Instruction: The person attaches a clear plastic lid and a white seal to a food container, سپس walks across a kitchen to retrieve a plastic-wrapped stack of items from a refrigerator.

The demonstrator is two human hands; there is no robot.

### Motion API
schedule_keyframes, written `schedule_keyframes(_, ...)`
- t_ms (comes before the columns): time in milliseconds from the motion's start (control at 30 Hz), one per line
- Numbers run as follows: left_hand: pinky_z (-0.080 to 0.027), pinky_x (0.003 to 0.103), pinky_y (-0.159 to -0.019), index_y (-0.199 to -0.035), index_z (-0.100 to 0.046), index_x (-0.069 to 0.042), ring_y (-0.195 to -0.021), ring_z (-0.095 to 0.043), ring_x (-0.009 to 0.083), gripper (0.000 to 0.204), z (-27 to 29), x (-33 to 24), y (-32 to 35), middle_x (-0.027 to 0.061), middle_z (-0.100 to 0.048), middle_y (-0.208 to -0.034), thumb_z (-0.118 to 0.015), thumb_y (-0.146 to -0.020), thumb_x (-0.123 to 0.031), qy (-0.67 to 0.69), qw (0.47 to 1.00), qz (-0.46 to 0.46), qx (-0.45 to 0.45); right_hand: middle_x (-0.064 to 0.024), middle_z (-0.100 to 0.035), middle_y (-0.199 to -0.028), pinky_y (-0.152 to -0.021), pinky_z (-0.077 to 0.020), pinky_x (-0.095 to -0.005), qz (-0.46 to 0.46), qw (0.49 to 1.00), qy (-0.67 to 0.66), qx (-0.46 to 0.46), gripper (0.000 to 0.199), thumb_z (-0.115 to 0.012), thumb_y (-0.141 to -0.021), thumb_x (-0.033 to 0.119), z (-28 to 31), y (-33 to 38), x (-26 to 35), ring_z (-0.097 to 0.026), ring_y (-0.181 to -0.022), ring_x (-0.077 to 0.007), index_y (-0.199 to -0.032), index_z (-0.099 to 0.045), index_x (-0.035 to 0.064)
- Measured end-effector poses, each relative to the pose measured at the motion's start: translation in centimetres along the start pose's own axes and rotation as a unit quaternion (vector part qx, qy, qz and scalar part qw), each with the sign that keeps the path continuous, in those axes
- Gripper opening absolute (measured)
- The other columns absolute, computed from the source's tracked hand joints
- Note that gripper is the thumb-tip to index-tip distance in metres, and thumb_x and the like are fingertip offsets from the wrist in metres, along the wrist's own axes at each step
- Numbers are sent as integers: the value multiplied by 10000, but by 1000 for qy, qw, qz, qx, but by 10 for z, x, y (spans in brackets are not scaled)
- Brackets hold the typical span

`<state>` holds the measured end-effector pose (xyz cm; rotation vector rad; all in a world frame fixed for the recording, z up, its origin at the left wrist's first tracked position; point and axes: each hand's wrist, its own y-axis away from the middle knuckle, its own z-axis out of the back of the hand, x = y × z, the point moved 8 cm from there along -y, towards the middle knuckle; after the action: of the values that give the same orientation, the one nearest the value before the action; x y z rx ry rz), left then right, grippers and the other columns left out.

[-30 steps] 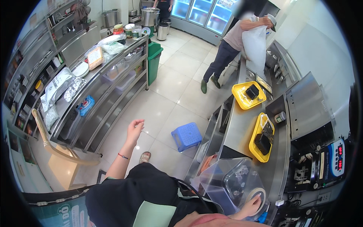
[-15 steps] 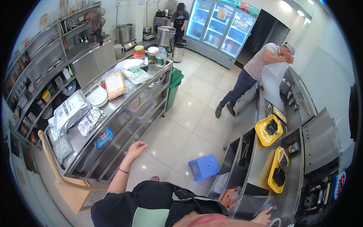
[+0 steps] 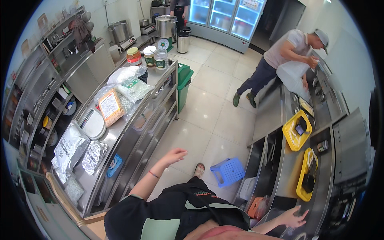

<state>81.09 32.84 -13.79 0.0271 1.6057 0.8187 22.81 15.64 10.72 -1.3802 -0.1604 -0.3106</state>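
Observation:
My left hand point(image 3: 175, 157) hangs in the air over the tiled floor, to the right of the steel table point(image 3: 116, 138). Its fingers are stretched out and hold nothing. At the lower right, my right hand point(image 3: 294, 217) is above the steel counter point(image 3: 276, 173) with its fingers apart and nothing in them. Beside that forearm a clear plastic container point(image 3: 273, 216) shows in part. The nearest tray to this hand is a yellow tray point(image 3: 301, 193) bearing dark items. Farther along the counter sits a second yellow tray point(image 3: 286, 140) with a black piece on it.
A blue plastic stool point(image 3: 228, 172) stands on the floor ahead. The left table bears bags, a white scale point(image 3: 94, 124) and jars point(image 3: 134, 57). A co-worker point(image 3: 286, 52) handles a white plastic bag point(image 3: 294, 76) at the far counter. A green bin point(image 3: 184, 86) stands behind the table.
My right hand has come up off the clear container, fingers spreading. My left hand has moved rightward. The view has shifted forward, and one foot now shows ahead. The co-worker has turned toward the counter.

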Motion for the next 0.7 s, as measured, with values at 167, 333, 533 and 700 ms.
schedule_keyframes(167,-450,299,-810,-1232,-529,-114,-947,-575,154,472,-66,-45,-81,33,-574,-1135,-554,-884,-431,-67,983,22,172,-124,-451,-1282,-867,-348,-564,-118,993,15,-26,337,-668,-764,395,-65,21,60,-352,-1233,-307,-1067,-644,249)
schedule_keyframes(333,-444,310,-827,-1285,-486,-132,-956,-559,155,518,-55,-84,-181,49,-556,-1148,-532,-887,-460,-95,984,43,144,-142,-600,-1106,-912,-393,-423,-64,998,5,10,267,-654,-788,253,-195,56,123,-532,-1060,-297,-1019,-664,118)
schedule_keyframes(533,-439,308,-839,-1301,-469,-122,-957,-547,154,542,-32,-169,-271,61,-553,-1146,-532,-885,-464,-102,989,33,106,-152,-587,-1084,-934,-393,-343,-220,917,-322,83,263,-562,-822,22,-333,52,252,-537,-1016,-263,-1076,-587,-39)
schedule_keyframes(700,-447,279,-792,-1271,-491,-124,-928,-558,137,507,-9,-180,-358,49,-564,-1119,-536,-889,-453,-77,992,47,93,-126,-556,-1072,-936,-392,-336,-205,800,-485,289,115,-506,-848,-33,-417,125,418,-523,-1010,-234,-937,-575,-8)
